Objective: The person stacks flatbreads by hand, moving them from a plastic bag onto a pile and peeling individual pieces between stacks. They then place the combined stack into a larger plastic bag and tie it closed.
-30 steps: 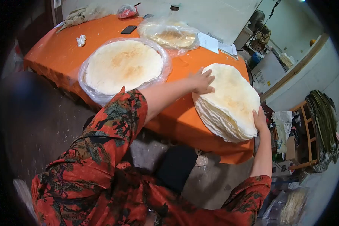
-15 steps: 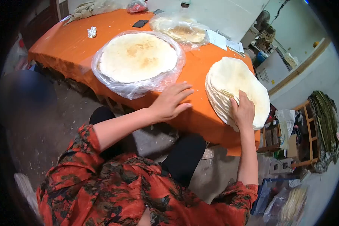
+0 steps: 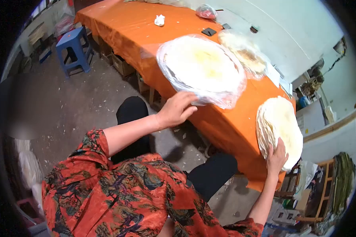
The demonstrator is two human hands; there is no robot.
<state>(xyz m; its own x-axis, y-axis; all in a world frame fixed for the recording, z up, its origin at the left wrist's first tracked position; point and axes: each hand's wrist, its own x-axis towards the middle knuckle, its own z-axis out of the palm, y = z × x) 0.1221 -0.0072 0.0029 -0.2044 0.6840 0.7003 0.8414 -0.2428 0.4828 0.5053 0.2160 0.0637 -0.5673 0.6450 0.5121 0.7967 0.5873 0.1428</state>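
Note:
My left hand (image 3: 178, 109) is at the near edge of a clear plastic bag (image 3: 170, 79), its fingers stretched out and thumb apart. Spread in that bag lies a wide round flatbread (image 3: 203, 63), pale with a browned patch in the middle. At the right end of the table stands a thick stack of flatbreads (image 3: 283, 126), its layered edges facing left. My right hand (image 3: 277, 158) rests on the near part of this stack, fingers lying on the top sheet and thumb by the layered side.
An orange cloth (image 3: 233, 130) covers the table. Behind the big bag lie another bagged flatbread (image 3: 247, 55), a dark phone (image 3: 209, 31), papers (image 3: 273, 75) and a crumpled tissue (image 3: 159, 20). A blue stool (image 3: 73, 49) stands on the floor at left; a wooden rack (image 3: 324, 189) stands at right.
The view has swung left, so the table appears further right. My left hand is now at the near edge of the big bag. My right hand stays on the stack.

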